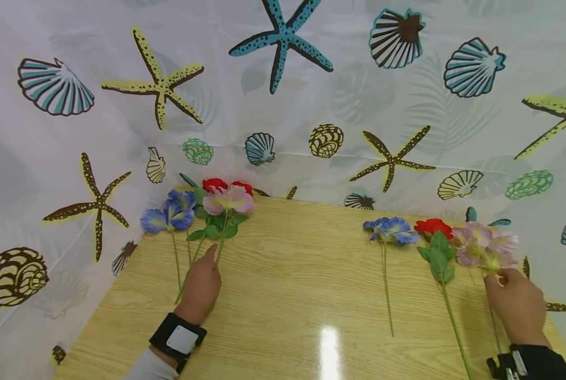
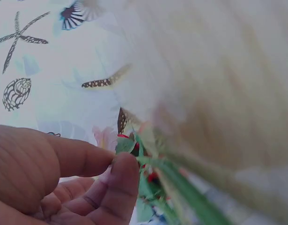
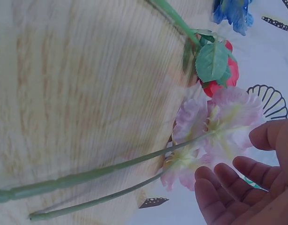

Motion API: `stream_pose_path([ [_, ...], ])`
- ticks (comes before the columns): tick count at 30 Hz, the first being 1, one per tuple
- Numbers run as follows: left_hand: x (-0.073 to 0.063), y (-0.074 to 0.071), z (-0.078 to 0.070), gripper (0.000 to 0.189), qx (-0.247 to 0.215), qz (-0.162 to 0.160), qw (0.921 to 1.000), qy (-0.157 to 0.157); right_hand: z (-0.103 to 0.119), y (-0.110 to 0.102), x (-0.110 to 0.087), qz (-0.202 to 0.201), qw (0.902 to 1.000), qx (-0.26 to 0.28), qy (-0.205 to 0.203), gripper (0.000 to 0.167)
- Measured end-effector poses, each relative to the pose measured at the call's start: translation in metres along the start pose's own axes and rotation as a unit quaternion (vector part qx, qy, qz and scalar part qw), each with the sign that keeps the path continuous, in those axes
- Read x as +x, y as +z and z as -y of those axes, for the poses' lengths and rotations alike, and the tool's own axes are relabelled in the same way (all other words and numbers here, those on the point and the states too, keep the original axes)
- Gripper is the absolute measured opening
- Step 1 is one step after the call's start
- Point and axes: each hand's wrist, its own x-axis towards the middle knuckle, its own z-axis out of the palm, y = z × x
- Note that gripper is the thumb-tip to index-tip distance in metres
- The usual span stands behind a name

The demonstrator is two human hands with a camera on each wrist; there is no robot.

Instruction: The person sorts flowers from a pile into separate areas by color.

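Seen from the middle of the light yellow wood-grain table (image 1: 288, 295), a pale pink, fabric-looking flower with ruffled petals (image 1: 228, 200) is between 10 and 11 o'clock, on a thin green stem. The left hand (image 1: 200, 285) pinches this stem, with the tips of thumb and first finger brought together. Just beyond the petals are red flowers (image 1: 214, 184); at their 8 o'clock are blue flowers with pale yellow marks (image 1: 171, 211). Toward 2 to 3 o'clock, the right hand (image 1: 516, 303) is at a pair of pale pink blooms (image 1: 478, 245); its fingers are apart and slightly bent, and whether they touch the petals I cannot tell. A wide stretch of table lies between both groups. At 12 o'clock, the far edge meets a white cloth with starfish and shell prints (image 1: 307, 105).
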Motion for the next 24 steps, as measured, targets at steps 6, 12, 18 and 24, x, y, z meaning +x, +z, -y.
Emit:
stream_pose_path([
  [6, -0.002, 0.002, -0.001, 0.033, -0.05, 0.02, 0.9985, -0.003, 0.008, -0.001, -0.003, -0.014, 0.9996, 0.012, -0.023, 0.044],
  [12, 0.0, 0.004, -0.001, 0.037, -0.07, 0.055, 0.9958, -0.02, 0.014, 0.001, -0.004, -0.008, 0.9995, 0.022, -0.019, 0.046],
  [18, -0.004, 0.002, -0.011, 0.045, -0.114, 0.087, 0.9888, -0.04, 0.019, 0.006, -0.007, -0.022, 0.9977, 0.034, -0.054, 0.044],
  [24, -0.013, 0.016, -0.029, 0.04, -0.182, 0.097, 0.9779, -0.032, 0.039, 0.01, -0.01, -0.036, 0.9944, 0.066, -0.074, 0.045],
])
